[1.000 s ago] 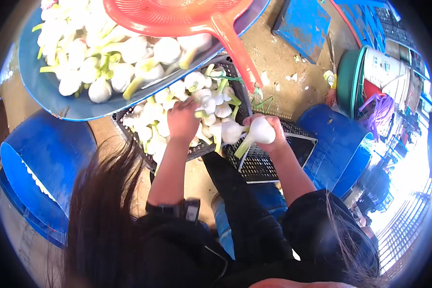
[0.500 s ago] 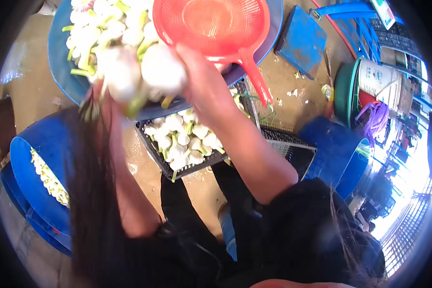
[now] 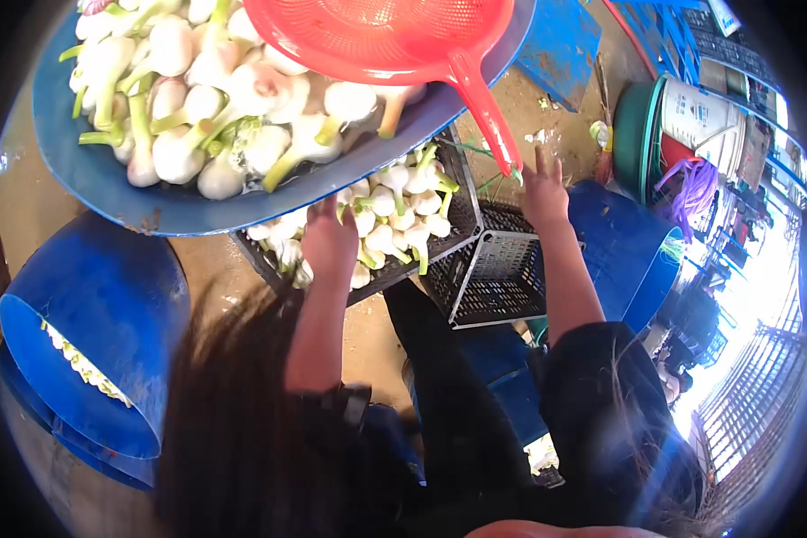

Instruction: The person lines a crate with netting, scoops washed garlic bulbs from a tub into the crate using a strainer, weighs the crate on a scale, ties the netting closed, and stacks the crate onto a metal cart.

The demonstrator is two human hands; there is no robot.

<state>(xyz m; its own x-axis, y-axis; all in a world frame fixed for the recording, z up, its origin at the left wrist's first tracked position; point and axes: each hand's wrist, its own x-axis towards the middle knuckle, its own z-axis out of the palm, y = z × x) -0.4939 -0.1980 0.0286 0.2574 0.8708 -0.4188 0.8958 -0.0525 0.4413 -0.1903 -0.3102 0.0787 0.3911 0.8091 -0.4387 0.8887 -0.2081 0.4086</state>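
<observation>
My left hand (image 3: 331,240) reaches over a black crate (image 3: 462,193) of garlic bulbs (image 3: 394,211), fingers apart just below the rim of a blue basin (image 3: 166,222). Whether its fingertips touch the bulbs, I cannot tell. To the right, my right hand (image 3: 544,193) is open with nothing in it, beside the handle tip of a red strainer (image 3: 403,63). Garlic bulbs with green stems (image 3: 175,148) lie in the basin, and the strainer rests over its right part.
A blue barrel (image 3: 108,255) with pale pieces inside stands at the left, another blue barrel (image 3: 614,260) at the right. A black crate (image 3: 502,278) sits beside the garlic crate. Farther right are a green tub (image 3: 635,134), a white bucket (image 3: 699,130) and purple strands (image 3: 693,190).
Both hands have come out of the basin and moved apart: the left down to the garlic crate, the right toward the strainer's handle. The bulbs they held are let go. The view has shifted.
</observation>
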